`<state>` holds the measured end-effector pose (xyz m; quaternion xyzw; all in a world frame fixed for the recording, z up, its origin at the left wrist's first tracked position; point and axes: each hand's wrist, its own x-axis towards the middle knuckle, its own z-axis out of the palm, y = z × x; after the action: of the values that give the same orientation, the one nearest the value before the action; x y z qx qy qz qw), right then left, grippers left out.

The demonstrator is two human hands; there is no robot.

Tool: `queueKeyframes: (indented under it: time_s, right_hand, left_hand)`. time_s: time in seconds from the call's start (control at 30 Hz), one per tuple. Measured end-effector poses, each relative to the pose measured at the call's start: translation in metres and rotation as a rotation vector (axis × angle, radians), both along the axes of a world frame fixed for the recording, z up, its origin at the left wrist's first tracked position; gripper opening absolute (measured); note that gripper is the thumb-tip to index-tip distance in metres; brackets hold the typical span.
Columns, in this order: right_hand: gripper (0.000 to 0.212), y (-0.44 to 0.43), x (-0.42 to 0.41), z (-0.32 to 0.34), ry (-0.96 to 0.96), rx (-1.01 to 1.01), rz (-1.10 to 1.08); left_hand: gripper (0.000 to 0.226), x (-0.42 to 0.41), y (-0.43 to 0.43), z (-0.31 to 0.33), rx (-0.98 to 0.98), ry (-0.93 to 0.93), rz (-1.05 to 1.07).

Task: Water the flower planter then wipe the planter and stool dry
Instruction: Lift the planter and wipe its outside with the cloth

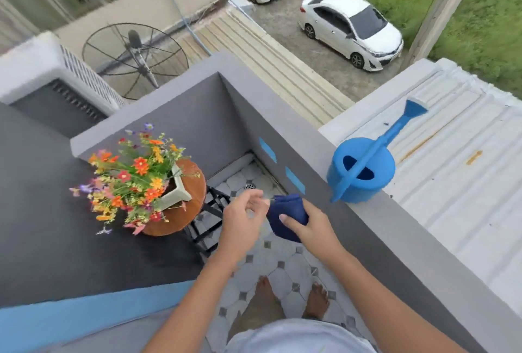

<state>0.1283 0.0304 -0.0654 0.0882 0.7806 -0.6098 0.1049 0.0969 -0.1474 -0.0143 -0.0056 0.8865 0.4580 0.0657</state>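
A white planter (178, 187) full of orange, red and purple flowers (132, 177) stands on a round wooden stool (192, 200) with black legs, at the left of the balcony corner. A blue watering can (364, 171) sits upright on top of the grey parapet wall, to the right. My right hand (313, 225) grips a dark blue cloth (285, 211) in front of me, between stool and wall. My left hand (243, 220) hovers just left of the cloth with its fingers spread, holding nothing.
The grey parapet wall (324, 171) runs along the right and back of the small tiled balcony floor (271, 262), which has a drain near the corner. A dark wall (56, 225) closes the left side. My bare feet stand on the tiles below.
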Motion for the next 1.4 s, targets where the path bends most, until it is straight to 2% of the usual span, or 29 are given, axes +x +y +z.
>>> queueKeyframes:
  time_s: [0.07, 0.17, 0.2, 0.27, 0.47, 0.57, 0.8, 0.9, 1.0, 1.17, 1.4]
  right_hand:
    - [0.028, -0.034, -0.022, 0.007, -0.026, -0.094, -0.012]
    - [0.027, -0.08, -0.051, 0.017, -0.119, -0.206, -0.053]
    - [0.027, -0.094, -0.06, 0.02, -0.143, -0.231, -0.058]
    - [0.028, -0.125, -0.078, 0.022, -0.175, -0.274, -0.064]
    - [0.027, -0.184, -0.114, 0.017, -0.235, -0.274, -0.11]
    - [0.021, -0.204, -0.129, 0.011, -0.26, -0.27, -0.167]
    - [0.019, -0.23, -0.154, -0.005, -0.267, -0.204, -0.232]
    - [0.021, -0.235, -0.158, -0.01, -0.274, -0.199, -0.246]
    - [0.021, -0.235, -0.162, -0.01, -0.28, -0.206, -0.247]
    - [0.015, -0.232, -0.17, -0.002, -0.259, -0.22, -0.226]
    - [0.016, -0.222, -0.195, 0.024, -0.087, -0.264, -0.121]
  left_hand:
    - [0.007, -0.01, -0.035, 0.002, 0.165, -0.079, 0.305]
    - [0.009, -0.028, -0.085, -0.002, 0.731, -0.352, 0.824]
    - [0.01, -0.032, -0.102, -0.006, 0.89, -0.412, 0.938]
    - [0.015, -0.039, -0.132, -0.018, 1.016, -0.467, 1.041]
    - [0.008, -0.087, -0.159, -0.041, 1.027, -0.485, 1.079]
    - [0.015, -0.114, -0.172, -0.056, 1.011, -0.516, 1.172]
    - [0.039, -0.145, -0.185, -0.088, 0.843, -0.609, 1.19]
    - [0.03, -0.146, -0.192, -0.097, 0.719, -0.669, 1.139]
    - [0.029, -0.145, -0.2, -0.101, 0.605, -0.62, 1.138]
    - [0.044, -0.14, -0.224, -0.085, 0.485, -0.542, 1.109]
    - [0.023, -0.132, -0.23, -0.006, 0.634, -0.511, 0.879]
